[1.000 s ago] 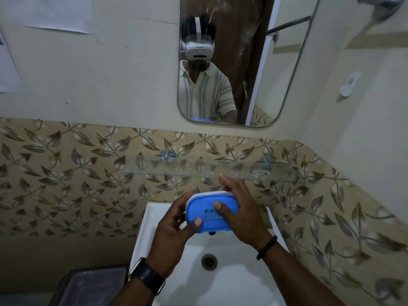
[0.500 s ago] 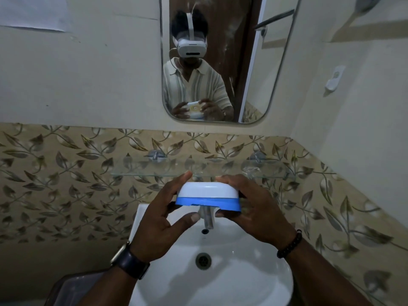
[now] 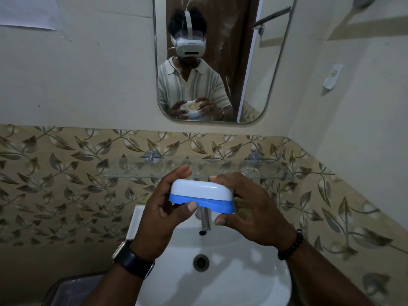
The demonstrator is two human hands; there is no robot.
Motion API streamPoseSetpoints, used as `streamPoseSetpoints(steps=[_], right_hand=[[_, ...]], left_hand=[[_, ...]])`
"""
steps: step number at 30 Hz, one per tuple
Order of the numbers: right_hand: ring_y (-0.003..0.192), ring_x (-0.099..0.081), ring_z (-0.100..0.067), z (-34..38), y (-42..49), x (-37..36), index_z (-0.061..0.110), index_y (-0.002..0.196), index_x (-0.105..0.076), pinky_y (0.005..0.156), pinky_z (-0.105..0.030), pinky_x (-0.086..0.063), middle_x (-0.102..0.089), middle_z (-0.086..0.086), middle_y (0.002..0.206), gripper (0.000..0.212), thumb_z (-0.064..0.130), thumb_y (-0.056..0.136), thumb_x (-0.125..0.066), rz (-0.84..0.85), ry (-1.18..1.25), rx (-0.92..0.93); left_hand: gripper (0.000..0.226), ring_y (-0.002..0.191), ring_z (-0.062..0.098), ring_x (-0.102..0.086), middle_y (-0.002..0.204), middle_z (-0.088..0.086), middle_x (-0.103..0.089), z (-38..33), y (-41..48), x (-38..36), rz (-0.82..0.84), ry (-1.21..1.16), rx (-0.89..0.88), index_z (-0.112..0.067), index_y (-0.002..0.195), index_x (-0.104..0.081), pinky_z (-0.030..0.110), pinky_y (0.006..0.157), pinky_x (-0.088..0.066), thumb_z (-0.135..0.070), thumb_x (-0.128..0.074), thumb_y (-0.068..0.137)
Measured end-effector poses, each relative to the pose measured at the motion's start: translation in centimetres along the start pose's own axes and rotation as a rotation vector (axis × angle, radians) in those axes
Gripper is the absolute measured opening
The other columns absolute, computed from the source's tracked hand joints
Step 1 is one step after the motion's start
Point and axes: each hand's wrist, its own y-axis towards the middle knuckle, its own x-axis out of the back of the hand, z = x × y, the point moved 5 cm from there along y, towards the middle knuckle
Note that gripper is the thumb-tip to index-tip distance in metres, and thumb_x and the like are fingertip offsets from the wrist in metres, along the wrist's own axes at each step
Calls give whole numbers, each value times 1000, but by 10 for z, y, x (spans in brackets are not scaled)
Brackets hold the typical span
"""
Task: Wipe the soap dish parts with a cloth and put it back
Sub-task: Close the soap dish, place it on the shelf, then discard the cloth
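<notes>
A closed soap dish with a white lid on a blue base is held level above the white sink, just in front of the glass shelf. My left hand grips its left end, thumb under the blue base and fingers behind. My right hand holds its right end, fingers curled round the far side, thumb below and apart from the base. No cloth is in view.
A chrome tap stands under the dish, with the drain below it. A mirror hangs above the shelf. A dark bin sits at the lower left. A wall runs close on the right.
The dish has turned from blue underside facing me to level with the white lid up. It was raised slightly toward the glass shelf. Both hands kept hold.
</notes>
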Motion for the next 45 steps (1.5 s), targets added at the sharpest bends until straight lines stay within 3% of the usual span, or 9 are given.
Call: streamPoseSetpoints(steps=[4, 10, 15, 22, 25, 27, 31, 37, 45], right_hand=[[121, -57, -29, -3, 0, -2, 11, 138, -53, 93, -42, -54, -57, -6, 131, 68, 48, 85, -72, 13, 125, -53], [122, -57, -30, -8, 1, -7, 11, 127, -60, 91, -47, -57, -58, -8, 127, 41, 20, 89, -71, -59, 280, -142], [119, -58, -30, -11, 6, -11, 11, 118, -65, 91, -41, -56, -62, -8, 121, 30, 18, 89, -67, -150, 387, -179], [119, -59, -32, -11, 9, -14, 13, 116, -66, 92, -47, -56, -62, -10, 119, 27, 17, 89, -65, -196, 397, -167], [120, -58, -31, -8, 10, -15, 11, 119, -64, 93, -47, -56, -60, -10, 121, 30, 15, 89, -66, -162, 338, -129], [122, -57, -31, -4, 9, -16, 5, 125, -60, 96, -46, -55, -58, -11, 125, 42, 17, 87, -72, -99, 239, -60], [124, -56, -28, -3, 8, -18, 5, 130, -57, 96, -44, -53, -58, -5, 129, 57, 25, 82, -80, -53, 69, -17], [119, -58, -25, -5, 9, -16, 9, 133, -56, 94, -39, -54, -58, -2, 129, 56, 33, 86, -76, -72, -17, -5], [110, -60, -15, -2, 11, -17, 10, 127, -59, 88, -32, -53, -63, 0, 122, 46, 14, 84, -76, -102, -174, 44]], left_hand=[[65, 117, 24, -57, 143, 3, -56, 3, 2, 0, 2, -66, 14, -32, 137, -55, 31, 92, -52, -23, -74, 76], [67, 111, 20, -56, 141, 3, -55, 5, 4, 2, 6, -84, 12, -33, 136, -55, 32, 90, -53, -22, -75, 74], [71, 102, 25, -56, 127, 19, -51, 5, 5, 2, 2, -97, 19, -29, 141, -50, 36, 87, -55, -22, -75, 75], [79, 126, 47, -45, 146, 25, -40, 7, 3, 6, -36, -117, 34, -30, 143, -50, 62, 104, -45, -40, -84, 73], [81, 120, 36, -50, 143, 22, -43, 3, 2, 6, -60, -207, 47, -27, 141, -52, 45, 100, -50, -38, -87, 69], [81, 109, 26, -54, 128, 15, -52, 2, 2, 6, -77, -307, 72, -24, 138, -55, 32, 92, -53, -36, -89, 66], [86, 110, 32, -51, 119, 11, -56, 6, 2, 9, -113, -440, 122, -17, 138, -53, 41, 97, -49, -34, -90, 62], [76, 106, 23, -58, 123, 6, -60, 2, 1, 6, -131, -553, 130, -21, 128, -62, 33, 92, -54, -30, -92, 60], [72, 115, 28, -55, 138, 14, -55, 0, -2, 3, -132, -646, 159, -22, 122, -65, 32, 89, -56, -27, -93, 55]])
